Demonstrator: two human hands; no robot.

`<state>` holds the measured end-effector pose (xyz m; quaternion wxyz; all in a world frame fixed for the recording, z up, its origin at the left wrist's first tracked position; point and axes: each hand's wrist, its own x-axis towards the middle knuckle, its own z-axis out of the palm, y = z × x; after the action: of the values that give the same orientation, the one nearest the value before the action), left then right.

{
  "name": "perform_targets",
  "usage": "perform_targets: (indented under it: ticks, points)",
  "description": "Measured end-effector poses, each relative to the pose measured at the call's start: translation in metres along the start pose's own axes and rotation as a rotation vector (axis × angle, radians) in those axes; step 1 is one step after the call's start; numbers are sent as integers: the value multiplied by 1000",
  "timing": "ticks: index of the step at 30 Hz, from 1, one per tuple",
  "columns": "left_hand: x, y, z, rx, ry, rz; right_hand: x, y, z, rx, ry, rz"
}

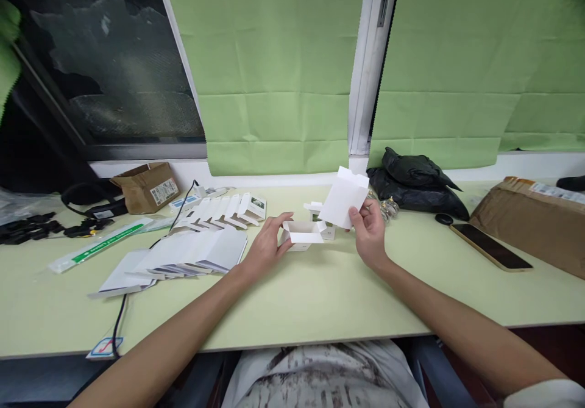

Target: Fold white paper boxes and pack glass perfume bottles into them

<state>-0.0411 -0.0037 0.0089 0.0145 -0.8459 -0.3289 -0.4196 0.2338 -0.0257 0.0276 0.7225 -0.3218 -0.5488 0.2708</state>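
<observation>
My left hand [269, 240] grips a small white box [301, 237] by its left side, its top flaps open towards me. Between the thumb and fingers of my right hand [369, 228] is a flat white card piece [345, 199] with a tabbed upper edge, held up to the right of the box. Just behind both stands another small white box [315, 208], partly covered by the card. A fanned stack of flat white cartons [196, 250] lies left of my left hand, with a row of small white boxes [223, 210] behind it.
At the back left are an open brown box [148, 189] and a green-striped plastic packet [103, 246]. Black plastic bags [414, 182], a phone [491, 246] and a large brown parcel [534, 222] occupy the right. A black cable [121, 319] hangs over the front edge.
</observation>
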Motion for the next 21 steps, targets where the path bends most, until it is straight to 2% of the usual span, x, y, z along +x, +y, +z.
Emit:
perform_targets:
  ticks: [12, 16, 21]
  points:
    - [0, -2, 7, -97, 1, 164, -4, -3, 5, 13, -68, -55]
    - [-2, -5, 10, -106, -29, 143, -9, 1, 5, -7, -147, -40]
    - [-6, -12, 17, -75, -1, 138, -15, 8, 2, -178, -252, -65]
